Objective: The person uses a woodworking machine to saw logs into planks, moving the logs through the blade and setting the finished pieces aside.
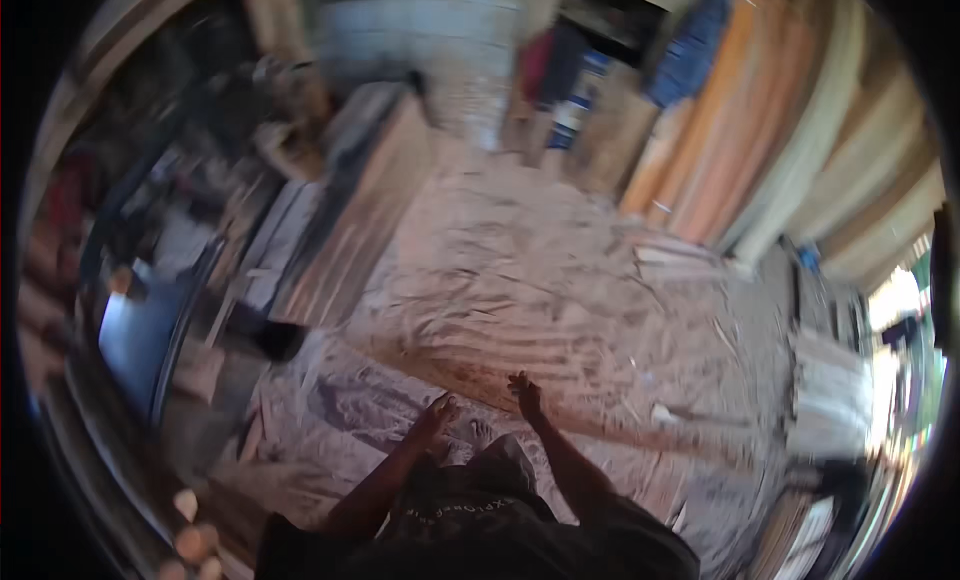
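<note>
Out in front of my body, my right hand (525, 390) hangs with its fingers loosely apart and nothing visible in it. My left hand (438, 412) is lower and to the left; its fingers are blurred, so I cannot make out whether anything is in them. Both hands appear over or beside a long brown strip (650, 430), possibly a board, crossing the dusty floor (530, 280). I cannot tell whether either hand touches it.
Tall boards (730, 120) lean at upper right, with a blue cloth (680, 50). A long timber piece (350, 220) and cluttered equipment (150, 320) stand at left. A pale block wall (410, 30) is at the back; more boards (820, 390) lie at right.
</note>
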Tool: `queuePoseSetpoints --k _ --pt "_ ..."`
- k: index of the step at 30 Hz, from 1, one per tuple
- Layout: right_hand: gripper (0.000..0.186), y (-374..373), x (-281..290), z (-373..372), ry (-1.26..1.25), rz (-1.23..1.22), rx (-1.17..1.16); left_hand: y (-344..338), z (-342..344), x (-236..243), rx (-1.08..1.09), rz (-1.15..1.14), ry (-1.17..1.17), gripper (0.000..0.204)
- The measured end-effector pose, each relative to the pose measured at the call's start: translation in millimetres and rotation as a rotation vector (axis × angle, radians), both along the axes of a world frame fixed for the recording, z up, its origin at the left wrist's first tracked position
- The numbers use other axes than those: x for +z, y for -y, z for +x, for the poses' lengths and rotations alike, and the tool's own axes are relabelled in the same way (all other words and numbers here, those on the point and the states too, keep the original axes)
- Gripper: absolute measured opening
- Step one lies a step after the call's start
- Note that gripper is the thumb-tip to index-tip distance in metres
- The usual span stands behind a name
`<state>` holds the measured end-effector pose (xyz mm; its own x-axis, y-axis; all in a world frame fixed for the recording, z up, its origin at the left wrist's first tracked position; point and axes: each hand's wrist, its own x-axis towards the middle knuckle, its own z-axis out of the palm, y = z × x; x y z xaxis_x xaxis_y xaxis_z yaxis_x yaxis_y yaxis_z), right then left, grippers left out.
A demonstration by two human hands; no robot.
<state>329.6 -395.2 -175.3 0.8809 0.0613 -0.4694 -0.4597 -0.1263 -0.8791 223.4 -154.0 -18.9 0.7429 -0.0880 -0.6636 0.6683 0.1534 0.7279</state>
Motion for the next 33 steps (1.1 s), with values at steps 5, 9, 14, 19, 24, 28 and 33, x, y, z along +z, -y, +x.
queuePoseSetpoints --k 5,9,14,19,24,28,33 --pt "0.036 -267 204 -94 0.657 -0.037 1.002 -71 -71 19 0.995 -0.714 0.242 0.089" --pt "0.034 -327 210 -129 1.135 0.099 1.372 -102 -157 96 1.367 -0.827 0.348 0.089" --pt "0.044 -354 82 -94 0.639 -0.418 1.774 -130 -253 35 1.483 -0.275 0.216 0.075" --pt "0.048 -322 -18 -27 0.340 -0.879 1.927 -117 -367 -124 1.481 0.231 -0.447 0.050" --pt "0.045 -356 -7 -26 0.413 -0.936 2.138 -127 -411 -134 1.551 0.000 -0.743 0.048" --pt "0.045 -423 0 -48 0.296 -0.860 2.007 -174 -408 -151 1.536 -0.016 -0.675 0.050" --pt "0.047 -543 -26 -67 0.150 -0.604 1.857 -287 -375 -144 1.548 -0.056 -0.483 0.057"
